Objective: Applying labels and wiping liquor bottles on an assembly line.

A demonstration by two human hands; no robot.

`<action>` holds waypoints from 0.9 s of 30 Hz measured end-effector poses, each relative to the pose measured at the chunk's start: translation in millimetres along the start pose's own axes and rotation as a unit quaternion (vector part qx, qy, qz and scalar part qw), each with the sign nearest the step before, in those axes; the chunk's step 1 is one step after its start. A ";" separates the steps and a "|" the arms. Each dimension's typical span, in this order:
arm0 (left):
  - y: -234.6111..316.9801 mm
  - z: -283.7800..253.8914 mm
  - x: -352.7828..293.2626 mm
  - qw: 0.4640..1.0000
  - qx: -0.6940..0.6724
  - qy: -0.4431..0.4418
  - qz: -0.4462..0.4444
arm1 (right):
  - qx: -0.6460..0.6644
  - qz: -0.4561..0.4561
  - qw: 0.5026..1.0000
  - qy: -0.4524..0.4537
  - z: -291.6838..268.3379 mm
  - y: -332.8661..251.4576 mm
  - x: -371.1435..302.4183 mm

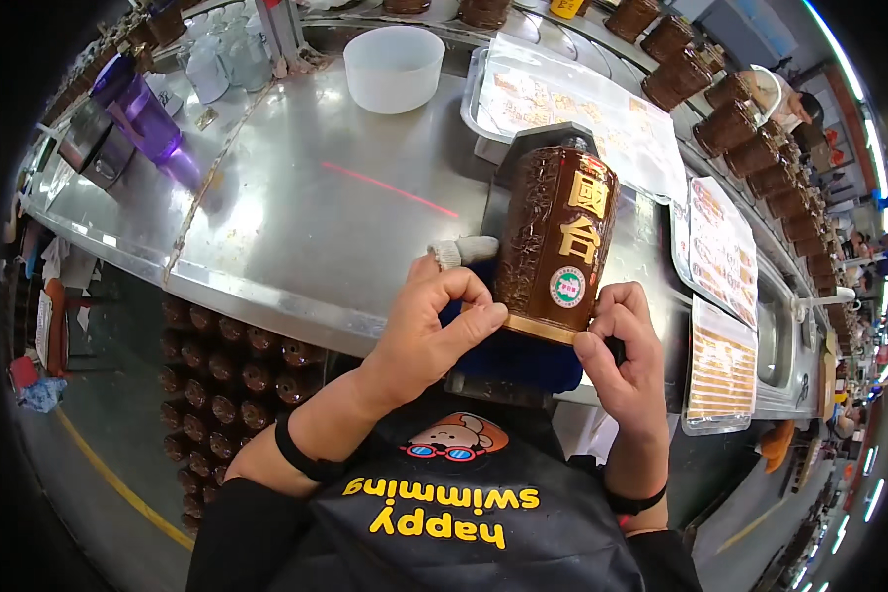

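One brown glazed bottle (560,232) lies directly in front of the person, its neck end pointing away and its base end toward the body, above a dark blue cloth (523,370) at the near edge of the steel surface (266,212). A gold strip (541,330) runs across the bottle just at the base, between the two hands.

The left hand (429,321) has thumb and forefinger brought narrow, seemingly pinching the strip's left end; a pale finger cover (464,251) shows on another finger beside the bottle's wall. The right hand (624,355) has its thumb at the strip's right end with the other fingers curled close; I cannot tell whether they grip that end or only press it.

The step in hand looks like laying the strip around the base: a sheet of similar gold strips (720,360) lies to the right. The next move probably calls for keeping the strip level with the base edge and lightly taut, then smoothing both ends around the curve without a crease.
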State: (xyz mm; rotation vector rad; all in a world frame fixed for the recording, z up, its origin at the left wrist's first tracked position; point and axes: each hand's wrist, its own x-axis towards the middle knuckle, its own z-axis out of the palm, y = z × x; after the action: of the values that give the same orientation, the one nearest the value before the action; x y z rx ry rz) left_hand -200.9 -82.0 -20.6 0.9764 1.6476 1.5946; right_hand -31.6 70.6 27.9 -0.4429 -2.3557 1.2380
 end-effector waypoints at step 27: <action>-18.5 -15.8 -16.6 0.983 0.074 0.155 0.059 | -0.014 0.036 0.999 0.003 11.5 -7.4 6.4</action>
State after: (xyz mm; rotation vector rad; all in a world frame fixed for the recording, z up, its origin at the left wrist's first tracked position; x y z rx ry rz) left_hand -207.1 -104.3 -39.0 0.9515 1.9732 1.7961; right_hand -43.6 61.6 29.7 -0.5436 -2.3741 1.2343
